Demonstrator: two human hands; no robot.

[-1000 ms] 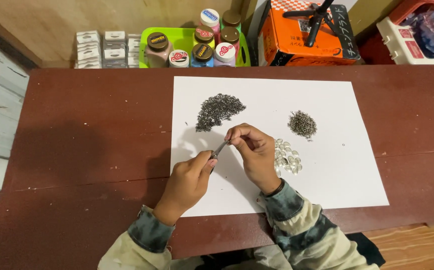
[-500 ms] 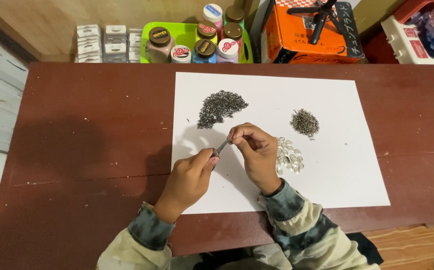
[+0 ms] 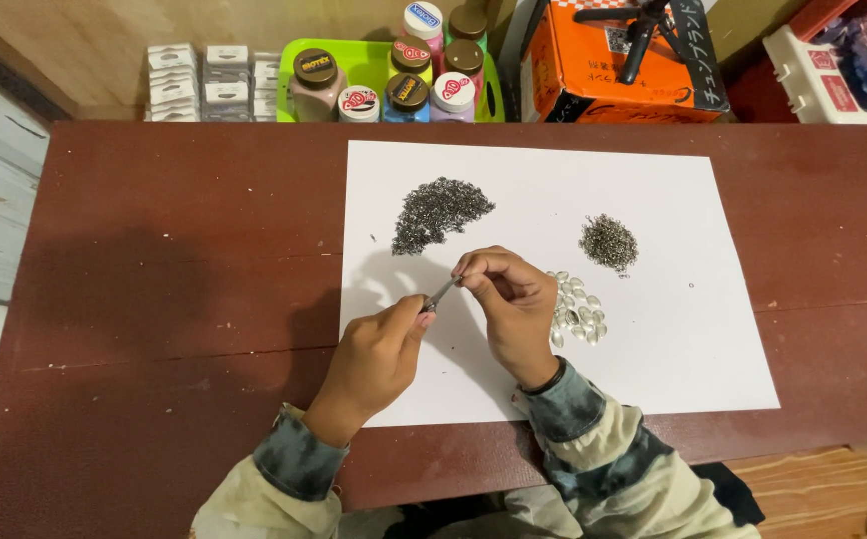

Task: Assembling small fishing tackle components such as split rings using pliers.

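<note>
1. The left hand (image 3: 379, 357) pinched a slim metal tool (image 3: 440, 293), fingers closed around its handle.
2. The right hand (image 3: 511, 304) met the tool's tip, fingers curled tight; whatever they held was too small to tell.
3. Beyond the fingers lay a dark pile (image 3: 435, 212); pale beads (image 3: 578, 308) sat just right, on white paper (image 3: 693, 359) covering the counter (image 3: 154, 279).

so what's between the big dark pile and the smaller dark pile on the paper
Only bare white paper lies between the big dark pile and the smaller dark pile, as the head view shows. The hands sit nearer the camera than that stretch.
</note>
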